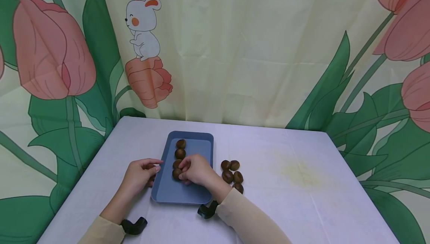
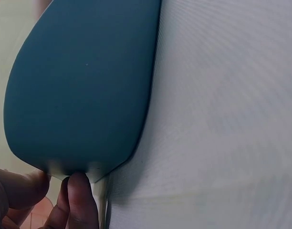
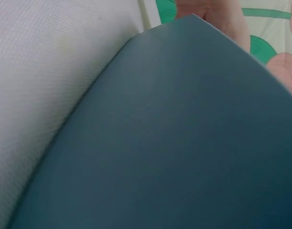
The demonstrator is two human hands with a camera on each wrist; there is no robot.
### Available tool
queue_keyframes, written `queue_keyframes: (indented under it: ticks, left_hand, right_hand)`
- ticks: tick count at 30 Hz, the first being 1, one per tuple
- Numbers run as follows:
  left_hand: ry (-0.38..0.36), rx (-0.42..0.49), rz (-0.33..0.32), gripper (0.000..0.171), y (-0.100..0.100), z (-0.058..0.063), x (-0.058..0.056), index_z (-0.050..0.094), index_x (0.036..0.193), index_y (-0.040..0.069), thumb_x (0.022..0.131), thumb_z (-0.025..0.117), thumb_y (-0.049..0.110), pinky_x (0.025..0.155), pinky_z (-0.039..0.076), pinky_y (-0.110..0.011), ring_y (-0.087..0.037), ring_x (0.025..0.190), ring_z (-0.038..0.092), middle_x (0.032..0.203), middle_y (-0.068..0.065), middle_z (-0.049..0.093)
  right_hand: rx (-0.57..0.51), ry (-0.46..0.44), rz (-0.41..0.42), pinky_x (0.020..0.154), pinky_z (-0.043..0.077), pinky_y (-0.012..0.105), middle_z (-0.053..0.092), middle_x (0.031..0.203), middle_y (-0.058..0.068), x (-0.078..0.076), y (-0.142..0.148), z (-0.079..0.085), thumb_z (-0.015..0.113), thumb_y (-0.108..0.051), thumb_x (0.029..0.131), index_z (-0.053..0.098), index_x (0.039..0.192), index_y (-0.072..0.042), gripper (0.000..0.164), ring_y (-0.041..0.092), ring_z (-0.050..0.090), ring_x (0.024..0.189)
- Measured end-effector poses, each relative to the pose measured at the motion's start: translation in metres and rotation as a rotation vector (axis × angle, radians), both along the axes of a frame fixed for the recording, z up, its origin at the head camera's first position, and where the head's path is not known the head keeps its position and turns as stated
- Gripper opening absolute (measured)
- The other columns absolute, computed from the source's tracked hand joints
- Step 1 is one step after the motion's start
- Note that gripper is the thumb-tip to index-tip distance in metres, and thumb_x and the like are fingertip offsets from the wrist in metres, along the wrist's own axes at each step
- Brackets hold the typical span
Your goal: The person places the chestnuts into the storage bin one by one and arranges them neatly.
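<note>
A blue-grey tray lies on the table with a column of brown, glossy chestnuts along its left half. My right hand reaches over the tray from the right. Its thumb and fingers pinch the nearest chestnut of that column and partly cover the one behind it. At the tray's left edge my left hand rests with its fingertips against the rim. The left wrist view shows the tray's outer wall with fingertips at its edge.
Several more chestnuts sit in a loose group right of the tray, beside my right forearm. White cloth covers the table, with a faint yellowish stain on the right. A printed curtain hangs behind. Black wrist devices sit below both hands.
</note>
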State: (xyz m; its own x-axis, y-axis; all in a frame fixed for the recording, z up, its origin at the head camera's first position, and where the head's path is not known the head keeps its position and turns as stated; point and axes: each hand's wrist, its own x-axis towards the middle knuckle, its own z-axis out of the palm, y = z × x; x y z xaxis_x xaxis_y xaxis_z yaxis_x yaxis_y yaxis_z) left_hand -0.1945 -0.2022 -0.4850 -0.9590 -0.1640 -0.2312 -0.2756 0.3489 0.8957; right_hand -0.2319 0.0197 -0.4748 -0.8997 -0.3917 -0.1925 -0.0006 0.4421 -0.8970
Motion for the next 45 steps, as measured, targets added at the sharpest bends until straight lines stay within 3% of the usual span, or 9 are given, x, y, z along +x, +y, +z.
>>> queue_keyframes:
  ticks: [8, 22, 32, 45]
  left_hand:
    - [0.009, 0.002, -0.008, 0.028, 0.001, 0.001, 0.0, 0.076, 0.131, 0.003, 0.103, 0.07, 0.007, 0.061, 0.063, -0.032, -0.018, 0.071, 0.067, 0.108, -0.02, 0.075]
    - [0.015, 0.01, -0.008, 0.028, 0.001, 0.002, 0.0, 0.076, 0.13, 0.003, 0.102, 0.071, 0.006, 0.059, 0.062, -0.031, -0.018, 0.069, 0.067, 0.105, -0.019, 0.074]
    - [0.023, 0.01, -0.009, 0.028, 0.001, 0.002, 0.001, 0.076, 0.13, 0.002, 0.102, 0.07, 0.004, 0.059, 0.062, -0.03, -0.019, 0.069, 0.067, 0.103, -0.019, 0.074]
    - [0.004, 0.008, -0.002, 0.029, 0.0, 0.001, 0.001, 0.076, 0.13, 0.004, 0.102, 0.071, 0.006, 0.06, 0.062, -0.031, -0.019, 0.073, 0.068, 0.107, -0.019, 0.074]
  right_hand:
    - [-0.057, -0.033, -0.021, 0.061, 0.065, 0.031, 0.066, 0.077, 0.005, -0.001, -0.001, -0.001, 0.082, 0.01, 0.085, 0.075, 0.096, -0.003, 0.018, 0.016, 0.074, 0.062]
    - [-0.061, -0.067, -0.031, 0.064, 0.066, 0.032, 0.068, 0.082, 0.007, 0.001, 0.007, 0.007, 0.081, 0.004, 0.091, 0.076, 0.101, -0.005, 0.015, 0.017, 0.075, 0.065]
    - [-0.139, -0.079, -0.032, 0.067, 0.067, 0.033, 0.074, 0.091, 0.012, 0.002, 0.02, 0.012, 0.078, 0.007, 0.09, 0.076, 0.108, 0.003, 0.018, 0.015, 0.074, 0.069]
    - [-0.174, -0.085, -0.007, 0.07, 0.067, 0.033, 0.073, 0.1, 0.011, 0.009, 0.043, 0.021, 0.078, 0.003, 0.093, 0.075, 0.117, 0.005, 0.025, 0.018, 0.078, 0.079]
